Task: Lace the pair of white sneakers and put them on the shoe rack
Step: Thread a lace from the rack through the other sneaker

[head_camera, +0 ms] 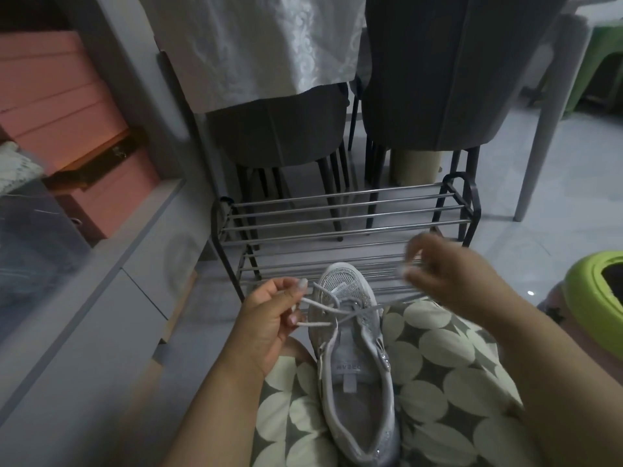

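Grey dining chairs and pink boxes in a dim, tiled room

Two grey upholstered chairs [435,82] on thin black legs stand side by side, a white patterned cloth [256,42] draped over the left one. Stacked pink boxes [57,106] sit on a grey shelf unit [111,281] at left. A lime-green plastic tub [593,298] lies at the right edge. Leaf-print fabric [448,375] fills the foreground.

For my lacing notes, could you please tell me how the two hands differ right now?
The left hand is sharp, low beside the sneaker, pinching lace strands; the right hand is motion-blurred, raised higher toward the shoe rack, drawing its lace taut. Both grip the same sneaker's lace.
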Tool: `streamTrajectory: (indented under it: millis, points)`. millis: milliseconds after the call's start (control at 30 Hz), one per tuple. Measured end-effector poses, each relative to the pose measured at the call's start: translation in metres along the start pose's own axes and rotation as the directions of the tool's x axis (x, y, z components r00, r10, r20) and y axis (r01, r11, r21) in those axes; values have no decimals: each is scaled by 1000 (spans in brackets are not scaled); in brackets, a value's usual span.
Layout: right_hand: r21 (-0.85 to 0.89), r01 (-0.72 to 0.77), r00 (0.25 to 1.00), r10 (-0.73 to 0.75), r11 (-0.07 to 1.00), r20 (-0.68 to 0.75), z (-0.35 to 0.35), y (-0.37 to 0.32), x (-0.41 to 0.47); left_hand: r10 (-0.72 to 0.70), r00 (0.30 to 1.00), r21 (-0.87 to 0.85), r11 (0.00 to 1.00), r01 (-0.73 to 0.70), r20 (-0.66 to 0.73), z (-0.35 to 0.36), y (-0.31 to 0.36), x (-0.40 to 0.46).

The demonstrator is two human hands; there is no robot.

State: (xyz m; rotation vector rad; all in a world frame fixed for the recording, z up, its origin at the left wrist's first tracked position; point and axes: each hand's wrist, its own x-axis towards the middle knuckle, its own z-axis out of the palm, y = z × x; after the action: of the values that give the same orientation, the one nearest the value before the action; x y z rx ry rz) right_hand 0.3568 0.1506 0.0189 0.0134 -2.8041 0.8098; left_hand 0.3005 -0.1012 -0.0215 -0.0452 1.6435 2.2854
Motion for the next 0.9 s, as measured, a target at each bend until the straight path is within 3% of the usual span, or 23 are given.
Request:
streamTrajectory:
  millis: [67, 133, 200, 233, 300, 367, 433, 500, 667, 767, 900]
  points:
    - [-309, 144, 955, -51, 940, 292, 12, -6, -4, 5, 1000, 43, 999, -5, 0, 3, -1, -1]
    - [-310, 184, 945, -81, 933, 317, 22, -3, -4, 19, 1000, 69, 997, -18, -18, 5, -1, -1]
    - [19, 66, 977, -68, 998, 201, 24, 2, -1, 31, 999, 108, 994, -27, -35, 5, -2, -3]
    - [247, -19, 987, -22, 969, 161, 25, 2, 0, 31, 999, 126, 992, -26, -38, 4, -3, -4]
    - [633, -160, 981, 51, 757, 187, 30, 0, -1, 20, 999, 158, 987, -15, -29, 4, -6, -6]
    - [872, -244, 962, -4, 424, 272, 36, -4, -3, 0, 1000, 185, 983, 3, -17, 4, -6, -7]
    - [969, -238, 968, -71, 58, 242, 34, -6, -1, -17, 1000, 192, 981, 17, -3, 4, -6, -8]
    - [970, -192, 981, -14, -146, 192, 29, -7, 2, -39, 998, 199, 980, 30, 42, 5, -6, -10]
    - [970, -141, 984, 84, -199, 160, 28, -14, 2, -41, 995, 211, 977, 22, 86, 6, -8, -12]
    - [970, -102, 985, 113, -221, 129, 23, -14, 2, 32, 994, 275, 960, -59, 103, 6, -10, -11]
    - [977, -24, 987, 151, -212, 57, 20, -15, 0, -34, 967, 385, 921, -67, 251, 7, -12, -15]
